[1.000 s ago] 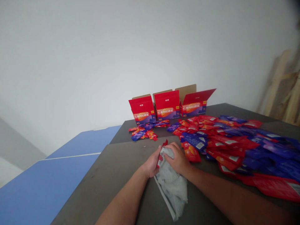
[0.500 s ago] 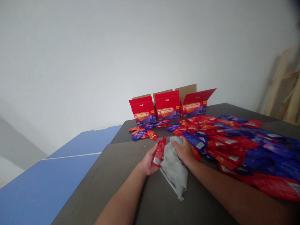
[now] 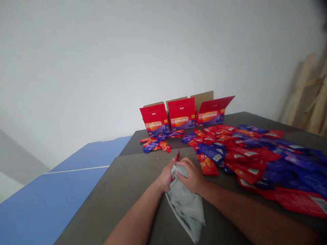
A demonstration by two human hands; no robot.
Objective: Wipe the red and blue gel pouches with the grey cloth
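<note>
My left hand (image 3: 166,175) grips a red sachet (image 3: 177,156), and only its top end and a sliver show. The rest is hidden inside a grey cloth (image 3: 186,211). My right hand (image 3: 190,175) closes over that cloth from the other side, pressing it around the sachet. The cloth hangs below both hands onto the dark table top (image 3: 114,204). To the right of my right hand lies a large spread of red and blue sachets (image 3: 245,160), with an orange-printed red sachet (image 3: 208,165) nearest to it.
Several open red cartons (image 3: 181,114) stand in a row at the far table edge, with a small heap of sachets (image 3: 155,143) before them. A blue table (image 3: 51,200) adjoins on the left. Wooden boards (image 3: 301,92) lean against the wall at right.
My hands have come back together. The red sachet, open to view in my left hand half a second ago, is now wrapped in the cloth, as it was a second ago.
</note>
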